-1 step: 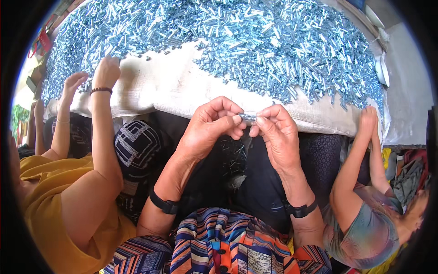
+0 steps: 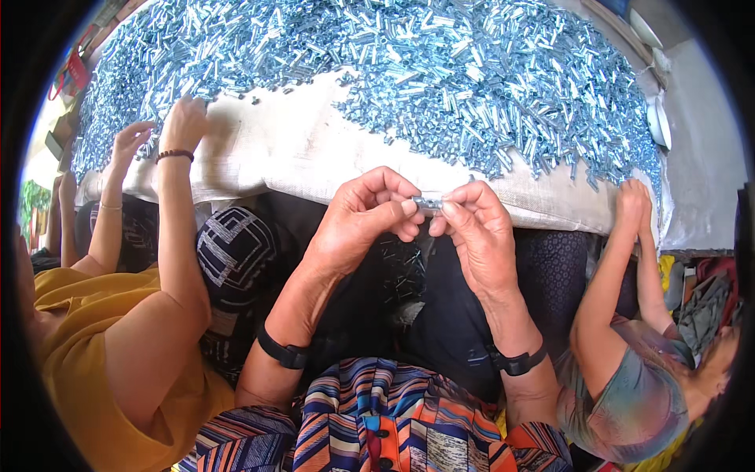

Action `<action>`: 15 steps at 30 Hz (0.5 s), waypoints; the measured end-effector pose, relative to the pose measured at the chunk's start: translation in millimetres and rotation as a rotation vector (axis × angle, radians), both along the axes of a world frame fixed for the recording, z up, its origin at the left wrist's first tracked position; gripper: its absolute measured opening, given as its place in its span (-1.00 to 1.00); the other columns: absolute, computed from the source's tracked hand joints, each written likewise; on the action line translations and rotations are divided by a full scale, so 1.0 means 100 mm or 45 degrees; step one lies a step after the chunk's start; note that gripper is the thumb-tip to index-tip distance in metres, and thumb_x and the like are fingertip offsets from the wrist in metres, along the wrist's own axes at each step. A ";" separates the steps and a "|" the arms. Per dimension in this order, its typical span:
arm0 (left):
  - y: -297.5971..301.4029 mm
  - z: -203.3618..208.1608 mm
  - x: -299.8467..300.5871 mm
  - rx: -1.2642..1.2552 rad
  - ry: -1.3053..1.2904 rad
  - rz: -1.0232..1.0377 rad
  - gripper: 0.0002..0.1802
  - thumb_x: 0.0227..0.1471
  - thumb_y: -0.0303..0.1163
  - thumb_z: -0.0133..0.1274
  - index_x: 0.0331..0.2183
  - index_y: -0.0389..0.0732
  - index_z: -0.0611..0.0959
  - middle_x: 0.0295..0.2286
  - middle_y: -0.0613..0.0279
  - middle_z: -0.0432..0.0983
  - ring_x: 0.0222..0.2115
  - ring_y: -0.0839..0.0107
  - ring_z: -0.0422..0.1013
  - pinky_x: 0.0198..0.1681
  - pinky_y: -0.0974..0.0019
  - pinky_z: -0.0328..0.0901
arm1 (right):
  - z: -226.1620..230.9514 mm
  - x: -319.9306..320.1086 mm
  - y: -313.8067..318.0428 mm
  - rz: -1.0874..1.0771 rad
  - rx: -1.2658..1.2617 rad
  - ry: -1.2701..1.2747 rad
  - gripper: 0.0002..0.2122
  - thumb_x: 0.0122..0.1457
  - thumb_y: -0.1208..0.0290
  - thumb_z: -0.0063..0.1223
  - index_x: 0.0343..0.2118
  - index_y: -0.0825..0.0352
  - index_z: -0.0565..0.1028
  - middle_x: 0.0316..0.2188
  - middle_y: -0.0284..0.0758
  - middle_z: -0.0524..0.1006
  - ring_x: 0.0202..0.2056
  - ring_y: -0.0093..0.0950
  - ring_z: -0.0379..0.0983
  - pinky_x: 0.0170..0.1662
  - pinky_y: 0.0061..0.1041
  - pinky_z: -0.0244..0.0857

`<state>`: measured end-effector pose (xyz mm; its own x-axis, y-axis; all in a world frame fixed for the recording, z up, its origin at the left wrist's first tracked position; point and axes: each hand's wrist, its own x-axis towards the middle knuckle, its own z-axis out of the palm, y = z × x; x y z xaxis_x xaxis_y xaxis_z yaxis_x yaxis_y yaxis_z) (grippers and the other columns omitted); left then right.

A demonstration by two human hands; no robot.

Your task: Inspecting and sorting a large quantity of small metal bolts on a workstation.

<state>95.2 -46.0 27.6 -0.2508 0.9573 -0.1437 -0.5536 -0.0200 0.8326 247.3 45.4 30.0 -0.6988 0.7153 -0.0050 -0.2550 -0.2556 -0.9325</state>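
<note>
Between my two hands, just beyond my lap, a small silvery metal tube (image 2: 429,202) lies crosswise, pinched at both ends. My left hand (image 2: 368,206) closes its thumb and forefinger on the tube's left end. The other end sits between the thumb and forefinger of my right hand (image 2: 476,224). My fingertips cover the tube's ends, so any part fitted inside cannot be made out. Past my hands spreads a broad heap of bluish metal tubes (image 2: 472,86), short and long, on a pale woven cloth (image 2: 283,149).
At the left, a person in a mustard top (image 2: 134,338) reaches toward the heap, with another person's arm beyond. To the right, another person's hands (image 2: 631,206) meet at the cloth's edge. More small pieces (image 2: 403,271) lie in the dark gap between my knees.
My hands and the tube stay in nearly the same place. The right-hand person's hands have shifted very slightly.
</note>
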 end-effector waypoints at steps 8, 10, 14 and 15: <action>-0.04 -0.13 -0.01 0.098 -0.090 -0.160 -0.89 0.02 -0.51 0.03 -0.34 -0.32 0.51 -0.53 0.18 0.52 -0.58 0.53 0.44 -0.47 0.49 0.38 | -0.03 0.00 -0.08 0.160 -0.244 0.191 -0.94 0.17 0.52 -0.04 -0.34 0.37 0.36 -0.51 -0.33 0.46 -0.45 -0.59 0.43 -0.31 -0.61 0.34; -0.05 -0.14 -0.04 0.131 -0.260 -0.102 -0.90 0.02 -0.51 0.03 -0.35 -0.31 0.52 -0.52 0.17 0.53 -0.58 0.52 0.45 -0.46 0.48 0.39 | -0.03 0.01 -0.05 0.117 -0.219 0.160 -0.95 0.17 0.53 -0.04 -0.35 0.36 0.36 -0.51 -0.34 0.47 -0.45 -0.59 0.43 -0.31 -0.61 0.34; -0.04 -0.09 -0.03 0.095 -0.226 -0.050 -0.90 0.02 -0.51 0.04 -0.35 -0.30 0.52 -0.53 0.17 0.53 -0.58 0.52 0.46 -0.47 0.48 0.39 | -0.01 0.02 0.00 0.008 -0.089 0.054 -0.95 0.15 0.54 -0.02 -0.37 0.36 0.37 -0.51 -0.35 0.47 -0.47 -0.61 0.43 -0.33 -0.64 0.32; -0.04 -0.09 -0.03 0.092 -0.228 -0.050 -0.90 0.02 -0.51 0.04 -0.35 -0.30 0.52 -0.53 0.17 0.53 -0.58 0.52 0.46 -0.47 0.48 0.39 | -0.02 0.00 -0.02 0.024 -0.058 0.048 -0.95 0.15 0.55 -0.02 -0.37 0.36 0.37 -0.52 -0.35 0.47 -0.48 -0.61 0.43 -0.33 -0.65 0.32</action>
